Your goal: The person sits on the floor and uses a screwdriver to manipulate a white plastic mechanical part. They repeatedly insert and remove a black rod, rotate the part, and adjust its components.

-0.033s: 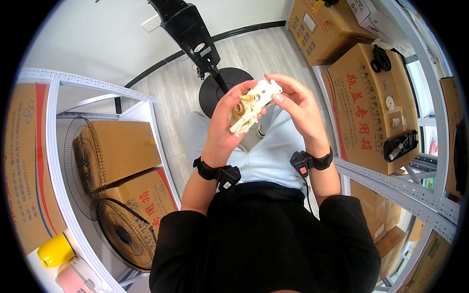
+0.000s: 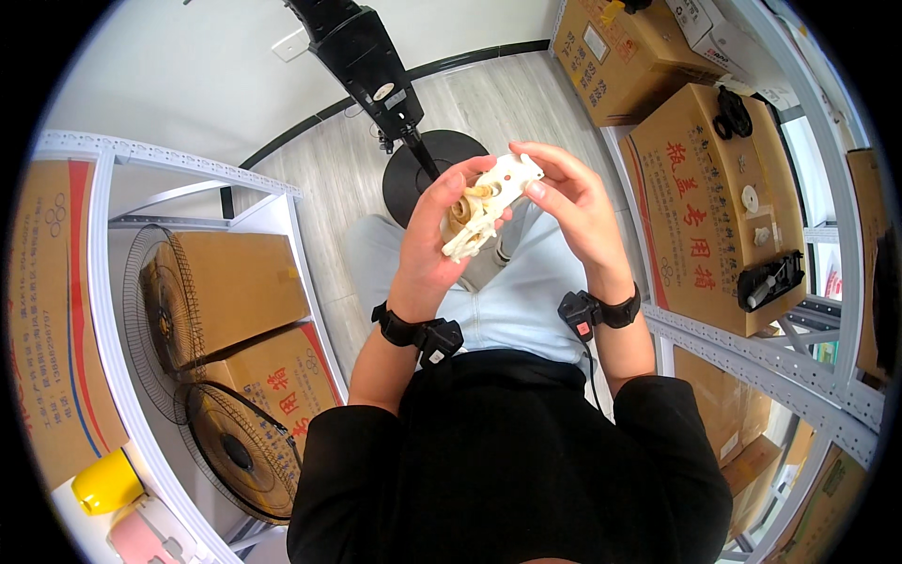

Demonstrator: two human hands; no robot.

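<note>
A cream-white plastic mechanism housing [image 2: 470, 228], with a yellowish round part set in its side and a red dot on its flat end, is held up over my lap. My left hand [image 2: 433, 230] is wrapped round its lower left side, thumb along the top. My right hand [image 2: 573, 202] grips the flat upper right end between thumb and fingers. Both hands are closed on the same piece, and its underside is hidden.
Ahead stands a black fan pole [image 2: 371, 75] on a round base [image 2: 399, 179]. Wire fan guards [image 2: 235, 451] lean against boxes on my left. On the right, a cardboard box [image 2: 691, 211] bears a black tray [image 2: 770, 282], a white disc [image 2: 750, 198] and other small parts.
</note>
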